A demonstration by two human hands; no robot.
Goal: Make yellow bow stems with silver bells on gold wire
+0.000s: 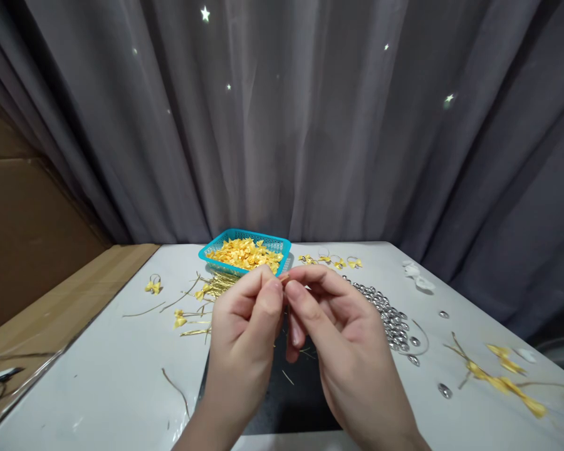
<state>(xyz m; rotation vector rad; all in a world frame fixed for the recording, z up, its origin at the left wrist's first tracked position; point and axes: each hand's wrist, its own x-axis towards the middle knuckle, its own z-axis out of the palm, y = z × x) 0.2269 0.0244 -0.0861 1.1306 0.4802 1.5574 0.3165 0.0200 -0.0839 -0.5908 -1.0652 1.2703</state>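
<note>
My left hand (247, 341) and my right hand (341, 332) meet over a black mat (291, 407), each with thumb and forefinger pinched together. A tiny tan sliver shows between the fingertips, but the fingers hide most of it and I cannot make out its kind. Just beyond my left hand lies a bundle of gold twist ties (222, 282). Behind them, a blue basket (203, 253) holds many small yellow ribbon bows (244, 252). Many silver oval bells or beads (395, 322) spread out beside my right hand.
Yellow bows on wire rings (339, 263) lie at the back of the white table (122, 363), another ringed bow (153, 285) at left. Bows on twist ties (502, 383) and white scraps (418, 277) lie at right. Cardboard (28, 207) borders the left; a grey curtain (282, 125) hangs behind.
</note>
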